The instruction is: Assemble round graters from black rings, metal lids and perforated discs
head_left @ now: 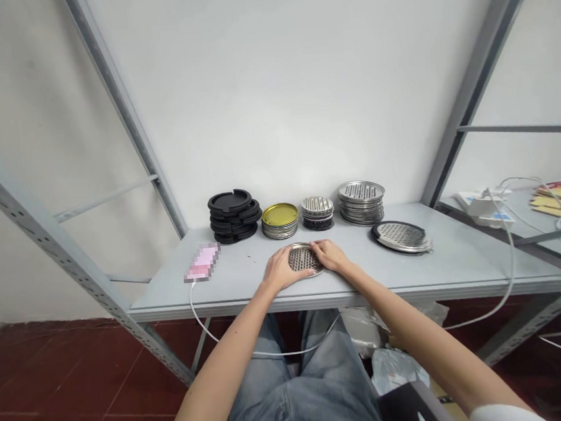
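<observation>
A round metal grater disc [301, 259] with many small holes lies at the front middle of the table, between my hands. My left hand [282, 268] curves round its left side, the thumb along the near edge. Against the right rim presses my right hand [331, 256], its fingertips on the far right edge. Both hands grip the disc, and they cover part of its rim. Behind it stand a small stack of slotted metal discs [317, 205] and a stack of round tins or lids with a yellow top [279, 214].
Black round bases [230, 202] are piled at the back left; larger slotted discs [361, 191] stand back right. A perforated disc in a black rim [402, 235] lies at right. A phone [203, 262] with a white cable rests left. Grey shelf posts [125, 113] flank the table.
</observation>
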The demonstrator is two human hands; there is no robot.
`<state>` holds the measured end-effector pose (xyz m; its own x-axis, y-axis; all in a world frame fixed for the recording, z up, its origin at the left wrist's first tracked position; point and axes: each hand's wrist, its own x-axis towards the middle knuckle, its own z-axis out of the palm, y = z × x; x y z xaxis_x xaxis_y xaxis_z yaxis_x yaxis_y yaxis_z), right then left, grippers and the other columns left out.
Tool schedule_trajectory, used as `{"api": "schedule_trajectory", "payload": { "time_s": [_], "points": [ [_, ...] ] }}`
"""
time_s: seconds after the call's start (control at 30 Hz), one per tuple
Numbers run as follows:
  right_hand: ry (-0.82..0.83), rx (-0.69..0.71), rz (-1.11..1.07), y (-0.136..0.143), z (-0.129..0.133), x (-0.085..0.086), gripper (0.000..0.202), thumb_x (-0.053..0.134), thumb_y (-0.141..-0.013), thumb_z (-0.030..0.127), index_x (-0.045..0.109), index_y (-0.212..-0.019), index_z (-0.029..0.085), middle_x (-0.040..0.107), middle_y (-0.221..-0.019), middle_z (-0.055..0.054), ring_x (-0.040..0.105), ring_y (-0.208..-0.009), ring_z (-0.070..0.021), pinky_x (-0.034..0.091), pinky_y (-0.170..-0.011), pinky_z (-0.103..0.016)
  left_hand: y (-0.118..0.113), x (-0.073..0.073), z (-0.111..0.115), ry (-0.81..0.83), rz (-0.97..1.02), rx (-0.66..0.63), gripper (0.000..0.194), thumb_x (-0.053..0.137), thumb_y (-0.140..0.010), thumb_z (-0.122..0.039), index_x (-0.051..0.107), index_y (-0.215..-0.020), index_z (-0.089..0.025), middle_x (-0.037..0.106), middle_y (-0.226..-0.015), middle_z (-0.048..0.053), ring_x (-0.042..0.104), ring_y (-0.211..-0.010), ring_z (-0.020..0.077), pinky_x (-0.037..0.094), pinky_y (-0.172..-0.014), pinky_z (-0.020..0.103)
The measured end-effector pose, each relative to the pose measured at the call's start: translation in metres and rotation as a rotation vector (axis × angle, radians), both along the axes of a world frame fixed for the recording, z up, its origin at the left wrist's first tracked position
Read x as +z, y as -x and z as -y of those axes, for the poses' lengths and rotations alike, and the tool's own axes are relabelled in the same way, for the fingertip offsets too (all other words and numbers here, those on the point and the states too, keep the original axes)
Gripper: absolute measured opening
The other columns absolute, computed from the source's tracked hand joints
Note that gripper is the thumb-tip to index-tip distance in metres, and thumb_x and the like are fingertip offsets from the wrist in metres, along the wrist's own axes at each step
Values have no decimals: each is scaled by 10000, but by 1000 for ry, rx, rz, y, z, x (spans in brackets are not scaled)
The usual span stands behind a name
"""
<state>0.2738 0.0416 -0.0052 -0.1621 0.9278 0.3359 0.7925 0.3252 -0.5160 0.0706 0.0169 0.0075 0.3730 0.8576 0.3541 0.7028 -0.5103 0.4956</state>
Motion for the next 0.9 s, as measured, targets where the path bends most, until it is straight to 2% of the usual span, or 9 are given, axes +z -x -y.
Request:
{"api": "schedule_trajectory", "payload": {
  "time_s": [0.13, 0.23, 0.37, 0.5, 0.7, 0.8, 0.9],
  "points": [
    [-39, 85, 52, 0, -1, 2, 535, 292, -983, 428, 708, -735, 200, 728, -974, -92, 631, -901, -204, 382, -882, -266, 2, 0, 0, -28, 11, -42, 815, 740, -636, -629, 500, -1319, -257, 542, -1355, 81, 495, -1252, 290, 381, -1075, 437],
    [-47, 94, 27, 1, -1, 3, 539, 286, -984, 423, 704, -726, 200, 731, -932, -90, 638, -858, -199, 392, -871, -267, 2, -2, -2, -34, 13, -50, 815, 737, -641, -630, 495, -1323, -256, 538, -1358, 84, 484, -1263, 290, 380, -1078, 436],
    [-44, 18, -7, 1, 0, 2, 542, 278, -984, 425, 711, -765, 185, 738, -895, -99, 646, -831, -199, 411, -801, -256, 1, -6, -4, -24, 20, -46, 824, 737, -643, -629, 483, -1324, -240, 527, -1361, 92, 476, -1268, 279, 381, -1078, 416],
    [-50, -55, -54, -2, -3, -3, 540, 294, -974, 422, 713, -735, 179, 739, -919, -119, 656, -838, -200, 419, -776, -246, 0, -8, -6, -15, 19, 51, 837, 731, -647, -632, 474, -1322, -208, 480, -1387, 124, 429, -1304, 295, 360, -1086, 413],
    [-77, -150, -161, -10, -12, -11, 532, 315, -954, 418, 726, -744, 153, 733, -925, -123, 652, -837, -213, 436, -772, -268, 0, -12, -9, -101, -38, 188, 528, 602, -831, -505, 534, -1220, -154, 541, -1257, 135, 464, -1243, 267, 336, -1083, 398],
    [-62, -189, -191, -12, -14, -13, 509, 335, -942, 407, 730, -744, 154, 730, -969, -114, 647, -882, -219, 443, -791, -276, 0, -14, -11, -99, -84, 209, 439, 554, -871, -466, 565, -1166, -141, 569, -1205, 138, 494, -1195, 259, 360, -1054, 384],
    [-68, -165, -170, -12, -14, -13, 497, 344, -940, 396, 737, -752, 157, 720, -1024, -117, 643, -937, -227, 443, -836, -284, -1, -15, -12, -80, -130, 205, 351, 511, -897, -454, 620, -1061, -163, 618, -1089, 112, 539, -1113, 250, 400, -1000, 371]
  ]
}}
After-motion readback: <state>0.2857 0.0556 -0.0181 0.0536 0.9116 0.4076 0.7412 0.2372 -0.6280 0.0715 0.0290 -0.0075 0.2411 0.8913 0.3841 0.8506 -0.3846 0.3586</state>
